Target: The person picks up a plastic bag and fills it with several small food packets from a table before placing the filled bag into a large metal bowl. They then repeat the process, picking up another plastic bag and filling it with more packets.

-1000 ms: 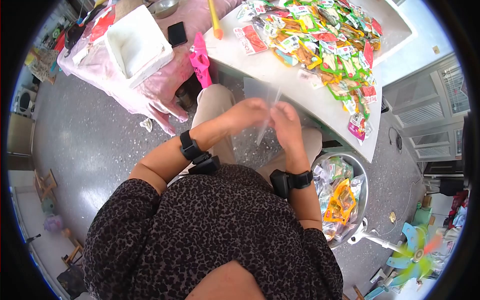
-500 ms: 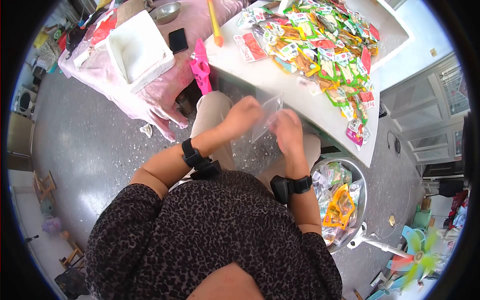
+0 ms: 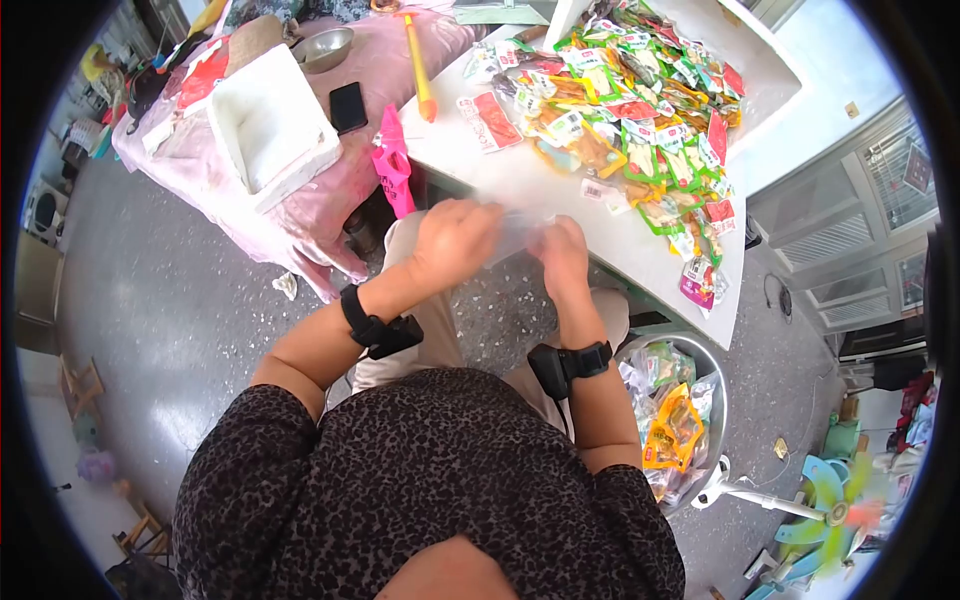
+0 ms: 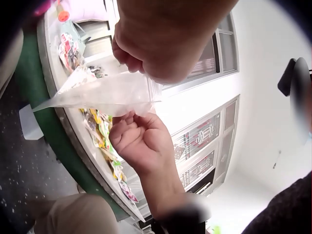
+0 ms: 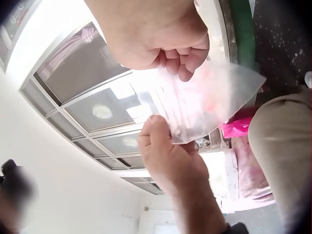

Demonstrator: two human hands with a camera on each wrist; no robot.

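Note:
A clear plastic bag (image 4: 105, 92) is stretched between the two hands, over the lap and beside the white table's edge. In the head view the left hand (image 3: 455, 240) pinches one side of it, and the right hand (image 3: 562, 255) pinches the other. The right wrist view shows the left hand (image 5: 173, 158) with its thumb on the bag (image 5: 214, 97) near its top edge; the right hand (image 5: 161, 36) has curled fingers at the opposite side. In the left wrist view the bag hangs to a pointed corner and looks empty.
Many colourful food packets (image 3: 640, 120) lie on the white table (image 3: 640, 250). A metal basin (image 3: 716, 400) of packets stands on the floor at right, near a fan (image 3: 837, 513). A white foam box (image 3: 270, 130), a phone (image 3: 348, 108) and a metal bowl (image 3: 322, 50) rest on pink cloth.
The left hand has moved down and left, then back in with its back turned up. The bag remains between both hands. The head view has shifted slightly.

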